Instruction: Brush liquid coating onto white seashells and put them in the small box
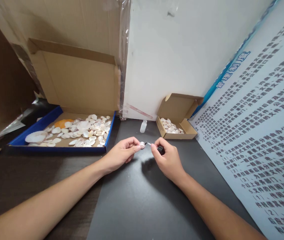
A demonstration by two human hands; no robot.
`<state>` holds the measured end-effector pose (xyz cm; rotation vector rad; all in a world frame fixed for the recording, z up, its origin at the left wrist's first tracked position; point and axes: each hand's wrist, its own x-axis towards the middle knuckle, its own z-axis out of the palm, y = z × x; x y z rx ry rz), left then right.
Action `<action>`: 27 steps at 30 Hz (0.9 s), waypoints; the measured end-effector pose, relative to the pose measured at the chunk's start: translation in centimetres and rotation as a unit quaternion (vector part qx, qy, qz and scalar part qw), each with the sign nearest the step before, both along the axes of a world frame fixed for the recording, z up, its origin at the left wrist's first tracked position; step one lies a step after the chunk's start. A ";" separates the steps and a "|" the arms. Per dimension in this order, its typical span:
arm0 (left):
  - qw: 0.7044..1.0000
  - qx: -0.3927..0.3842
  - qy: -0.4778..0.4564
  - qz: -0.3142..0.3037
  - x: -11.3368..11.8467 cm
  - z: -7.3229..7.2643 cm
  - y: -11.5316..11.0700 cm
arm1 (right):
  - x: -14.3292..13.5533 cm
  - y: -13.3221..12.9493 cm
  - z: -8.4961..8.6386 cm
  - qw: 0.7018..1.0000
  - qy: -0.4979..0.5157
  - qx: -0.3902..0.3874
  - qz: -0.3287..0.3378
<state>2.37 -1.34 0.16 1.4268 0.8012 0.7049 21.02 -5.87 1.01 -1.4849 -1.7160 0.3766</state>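
Between the thumb and fingers of my left hand (122, 151) is a small seashell (142, 145), whitish with darker streaks. My right hand (168, 161) is closed around the black cap of a small brush (160, 149). The brush's thin pale stem points left, and its dark tip is at the right edge of the shell; whether it touches, I cannot tell. A small uncapped bottle (143, 126) with whitish contents stands just behind both hands on the dark grey mat (132, 206).
At the left, a blue-edged cardboard box (64, 148) with its lid up holds many shells (82, 126). A smaller open cardboard box (179, 136) with shells stands at the back right. A white panel (166, 60) rises behind, and a printed board (261, 116) leans along the right.
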 end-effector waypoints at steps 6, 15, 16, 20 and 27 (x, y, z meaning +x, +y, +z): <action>1.000 -0.004 -0.003 0.006 0.0 -0.1 0.1 | 0.0 -0.2 0.0 0.999 0.014 -0.001 0.029; 0.999 -0.027 -0.028 0.014 0.1 -0.2 0.0 | -0.1 -0.4 -0.2 0.995 0.010 -0.020 0.094; 0.998 -0.035 -0.040 0.013 0.1 -0.2 0.0 | -0.1 -0.3 -0.3 0.996 0.004 -0.023 0.088; 0.996 -0.064 -0.067 0.015 0.1 -0.1 0.0 | 0.0 -0.2 -0.3 0.998 -0.007 -0.041 0.056; 0.994 -0.085 -0.074 0.013 -0.1 -0.1 0.1 | -0.2 -0.3 -0.1 0.995 0.005 -0.036 0.094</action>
